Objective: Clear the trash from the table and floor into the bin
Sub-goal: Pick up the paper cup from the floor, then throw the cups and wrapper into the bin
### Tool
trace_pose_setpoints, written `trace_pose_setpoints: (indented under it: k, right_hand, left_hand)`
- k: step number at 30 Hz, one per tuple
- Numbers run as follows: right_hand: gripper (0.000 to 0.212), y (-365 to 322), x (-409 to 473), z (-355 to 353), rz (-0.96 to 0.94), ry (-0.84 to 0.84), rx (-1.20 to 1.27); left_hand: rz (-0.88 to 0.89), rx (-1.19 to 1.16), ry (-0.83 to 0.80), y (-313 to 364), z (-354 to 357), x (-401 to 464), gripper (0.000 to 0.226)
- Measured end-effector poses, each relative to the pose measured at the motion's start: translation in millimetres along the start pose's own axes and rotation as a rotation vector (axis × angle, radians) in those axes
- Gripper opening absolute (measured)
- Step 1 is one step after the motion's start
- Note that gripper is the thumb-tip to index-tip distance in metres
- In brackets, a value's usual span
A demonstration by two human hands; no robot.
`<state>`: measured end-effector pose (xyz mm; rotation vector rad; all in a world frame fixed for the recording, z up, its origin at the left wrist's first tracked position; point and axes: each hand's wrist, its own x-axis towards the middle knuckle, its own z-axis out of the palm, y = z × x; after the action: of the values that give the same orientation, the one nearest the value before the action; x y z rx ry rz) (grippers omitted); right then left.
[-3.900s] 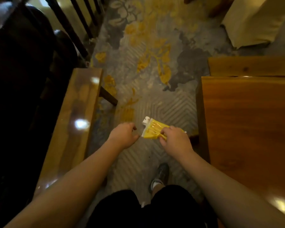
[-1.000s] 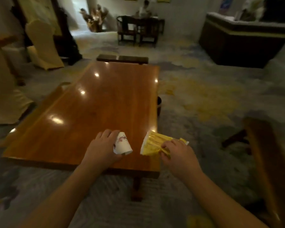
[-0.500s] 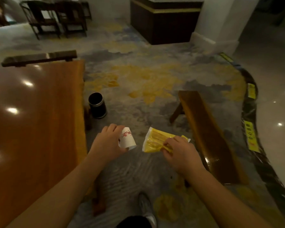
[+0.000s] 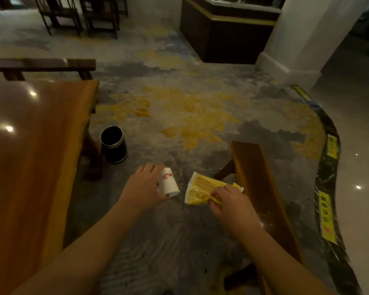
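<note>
Left hand [image 4: 144, 187] closed around a white paper cup [image 4: 168, 185], right hand [image 4: 230, 203] pinching a yellow wrapper [image 4: 202, 188], both above the carpet [image 4: 179, 116]; black bin [image 4: 113, 144] farther left, beside the table [image 4: 30, 145].

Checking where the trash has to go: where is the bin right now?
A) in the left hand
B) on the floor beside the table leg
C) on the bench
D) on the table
B: the bin stands open-topped on the carpet next to the table leg, ahead of the left hand holding the paper cup.
</note>
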<state>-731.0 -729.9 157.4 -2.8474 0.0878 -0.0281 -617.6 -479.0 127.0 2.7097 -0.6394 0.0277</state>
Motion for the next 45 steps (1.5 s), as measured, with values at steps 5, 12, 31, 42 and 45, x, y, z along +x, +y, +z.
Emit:
trace_pose_setpoints:
  k: [5, 12, 31, 42, 45]
  right_hand:
    - [0.026, -1.0, 78.2, 4.0, -0.101, -0.025, 0.020]
    - [0.018, -0.3, 210.1, 30.7, -0.259, -0.043, 0.077]
    - [0.019, -0.8, 611.0, 32.2, -0.700, -0.214, 0.140]
    - [0.019, -61.7, 815.1, 96.6, -0.882, -0.396, 0.011]
    - [0.019, -82.8, 865.4, 109.6, -0.932, -0.438, -0.047]
  left_hand:
    - [-0.104, 0.015, 0.046, -29.3, -1.6, 40.1, 0.090]
    - [-0.317, 0.071, 0.034, -82.4, 9.6, 100.7, 0.093]
    - [-0.852, 0.071, 0.149, -160.3, 20.2, 354.6, 0.094]
    - [-1.034, -0.077, 0.081, -290.9, 65.3, 500.6, 0.093]
    - [-1.089, -0.139, 0.064, -319.8, 66.7, 534.5, 0.094]
